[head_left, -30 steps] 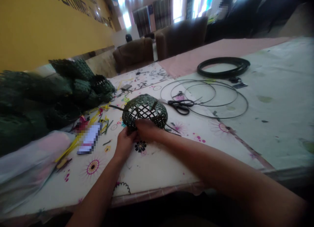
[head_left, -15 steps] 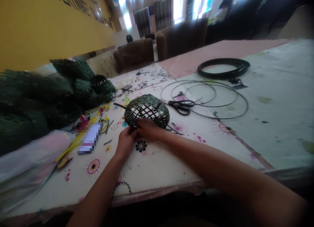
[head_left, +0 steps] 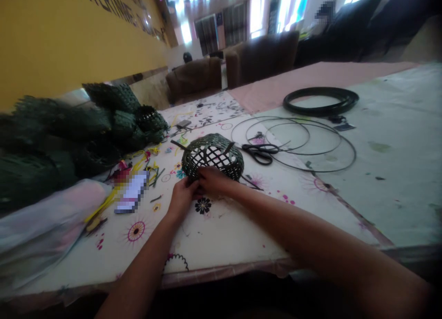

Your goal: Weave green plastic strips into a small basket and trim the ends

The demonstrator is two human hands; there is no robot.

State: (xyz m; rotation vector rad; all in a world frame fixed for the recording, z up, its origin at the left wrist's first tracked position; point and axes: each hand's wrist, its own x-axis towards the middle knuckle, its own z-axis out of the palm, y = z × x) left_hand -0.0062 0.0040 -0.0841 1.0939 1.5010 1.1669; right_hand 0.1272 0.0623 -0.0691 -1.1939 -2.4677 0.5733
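A small dark green woven basket (head_left: pixel 213 154) lies upside down on the flowered tablecloth (head_left: pixel 214 227), its lattice bottom facing up. Both my hands meet at its near rim. My left hand (head_left: pixel 182 199) has its fingers pinched together at the rim's lower left edge. My right hand (head_left: pixel 216 181) is curled over the rim just right of that, fingers closed on the weave. Loose dark strips stick out from the basket's sides.
A pile of dark green woven pieces (head_left: pixel 69 135) fills the left. Black scissors (head_left: pixel 259 152) lie right of the basket, inside thin wire hoops (head_left: pixel 311 139). A coil of black band (head_left: pixel 321 100) is farther back. A phone (head_left: pixel 131 191) and yellow scraps lie at the left. Armchairs stand beyond.
The view has drifted a little, so everything sits slightly further right. My hands stay at the basket's near rim with only small finger movement.
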